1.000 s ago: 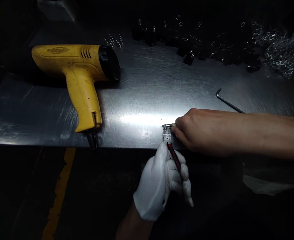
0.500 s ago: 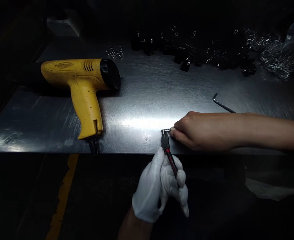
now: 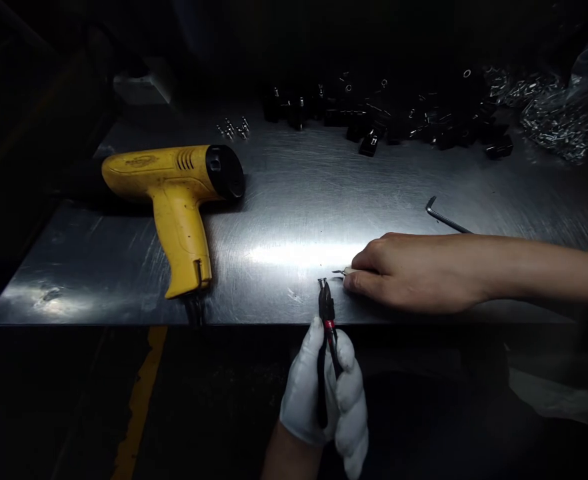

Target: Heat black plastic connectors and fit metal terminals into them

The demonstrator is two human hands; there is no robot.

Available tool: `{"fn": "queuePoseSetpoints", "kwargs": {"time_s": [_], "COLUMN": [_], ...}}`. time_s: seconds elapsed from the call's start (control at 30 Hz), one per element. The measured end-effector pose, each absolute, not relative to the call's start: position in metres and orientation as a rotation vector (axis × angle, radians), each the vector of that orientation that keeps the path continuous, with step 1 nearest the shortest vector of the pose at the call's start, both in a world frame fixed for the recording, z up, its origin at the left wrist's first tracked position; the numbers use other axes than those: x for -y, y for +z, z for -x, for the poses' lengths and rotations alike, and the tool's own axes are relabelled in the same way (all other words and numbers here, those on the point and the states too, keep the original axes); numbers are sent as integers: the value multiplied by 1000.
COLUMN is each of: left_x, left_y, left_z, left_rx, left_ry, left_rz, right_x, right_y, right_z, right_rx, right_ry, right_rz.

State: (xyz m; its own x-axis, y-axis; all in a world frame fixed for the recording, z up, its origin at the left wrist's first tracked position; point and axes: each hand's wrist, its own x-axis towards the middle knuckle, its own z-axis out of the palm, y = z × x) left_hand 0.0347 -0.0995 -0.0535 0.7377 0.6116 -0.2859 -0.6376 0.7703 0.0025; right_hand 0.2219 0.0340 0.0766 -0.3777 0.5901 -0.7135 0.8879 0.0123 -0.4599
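Note:
My left hand [image 3: 324, 393], in a white glove, is palm up below the table's front edge. Its fingers are wrapped around the handles of pliers [image 3: 327, 307] with dark and red grips. At the jaw tips is a small metal piece [image 3: 323, 281]. My bare right hand [image 3: 404, 273] reaches in from the right, low over the table. Between its thumb and forefinger it pinches a thin whitish piece [image 3: 348, 271] with a pointed, dark metallic end. The rest of that piece is hidden in the hand. A small gap lies between its tip and the plier jaws.
A yellow heat gun [image 3: 174, 193] lies on the metal table [image 3: 274, 207] at left. An L-shaped hex key [image 3: 447, 220] sits behind my right hand. Small metal pins [image 3: 234, 128], dark blocks [image 3: 369, 143] and a clear bag of shiny parts [image 3: 557, 127] are along the back.
My left hand and the pliers have drawn back from the piece in my right hand, whose tip now shows free. The pliers' handles have spread apart. The view has shifted slightly.

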Motion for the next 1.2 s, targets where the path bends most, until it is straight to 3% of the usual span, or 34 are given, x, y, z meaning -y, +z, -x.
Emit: {"fn": "queuePoseSetpoints", "kwargs": {"time_s": [0.53, 1.2], "left_x": [100, 94], "left_y": [-64, -63], "left_z": [-37, -35], "left_rx": [-378, -379], "left_ry": [669, 612], "left_rz": [52, -68], "right_x": [-35, -35], "right_y": [81, 88], "right_z": [-205, -202], "right_rx": [-1986, -1923], "right_ry": [-1085, -1158], "right_rz": [-1482, -1436]}}
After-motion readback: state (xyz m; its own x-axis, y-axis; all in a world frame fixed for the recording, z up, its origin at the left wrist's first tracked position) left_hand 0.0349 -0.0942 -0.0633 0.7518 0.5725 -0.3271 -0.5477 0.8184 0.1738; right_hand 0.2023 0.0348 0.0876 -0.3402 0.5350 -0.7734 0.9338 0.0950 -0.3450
